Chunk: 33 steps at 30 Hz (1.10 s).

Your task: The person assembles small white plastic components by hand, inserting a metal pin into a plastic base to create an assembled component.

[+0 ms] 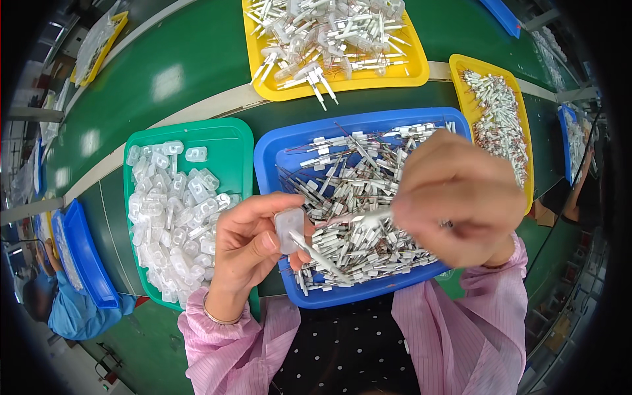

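Observation:
My left hand (253,240) is closed round a small translucent plastic casing (289,230), pinched upright between thumb and fingers. A slim white stick-shaped part (322,260) slants down and right from the casing's lower side. My right hand (457,201), blurred by motion, is closed on the end of another thin white part (372,216) that points toward the casing. Below both hands lies a blue tray (266,155) heaped with white stick-shaped parts with thin dark and reddish wires. At left, a green tray (234,141) holds a pile of similar translucent casings.
Beyond the blue tray, a yellow tray (289,92) bears white sticks joined to clear casings. Another yellow tray (526,155) at right holds more wired white parts. A green conveyor belt (178,72) runs behind. At far left sits a person in blue (82,306) beside a blue tray (92,263).

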Available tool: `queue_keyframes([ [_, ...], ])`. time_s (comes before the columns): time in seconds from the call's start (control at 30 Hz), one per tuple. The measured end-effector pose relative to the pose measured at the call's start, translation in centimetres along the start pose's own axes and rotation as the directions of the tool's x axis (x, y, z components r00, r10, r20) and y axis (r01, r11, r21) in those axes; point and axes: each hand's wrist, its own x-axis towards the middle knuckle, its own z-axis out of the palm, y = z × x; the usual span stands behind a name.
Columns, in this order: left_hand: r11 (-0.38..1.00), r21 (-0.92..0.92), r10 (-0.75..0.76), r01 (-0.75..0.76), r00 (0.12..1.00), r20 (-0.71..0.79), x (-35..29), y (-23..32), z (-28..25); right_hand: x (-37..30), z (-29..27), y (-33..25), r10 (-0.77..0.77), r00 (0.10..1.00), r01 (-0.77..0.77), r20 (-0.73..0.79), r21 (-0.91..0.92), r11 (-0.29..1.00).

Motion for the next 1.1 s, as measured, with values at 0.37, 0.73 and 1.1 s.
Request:
queue_keyframes([
  [0.37,0.985,-0.163,-0.043,0.054,0.997,0.071,-0.3,0.1,0.0,-0.2,2.0,-0.3,-0.086,0.996,0.086,0.001,-0.073,0.994],
  [0.73,0.992,-0.110,-0.055,0.059,0.998,0.039,-0.3,0.2,0.2,-0.6,3.5,-1.8,-0.341,0.938,0.338,0.057,-0.351,0.873],
  [1.1,0.751,0.605,0.346,-0.264,0.938,-0.020,-0.2,0.2,1.5,0.1,2.7,-0.8,0.209,0.965,-0.183,0.157,-0.164,0.969],
])
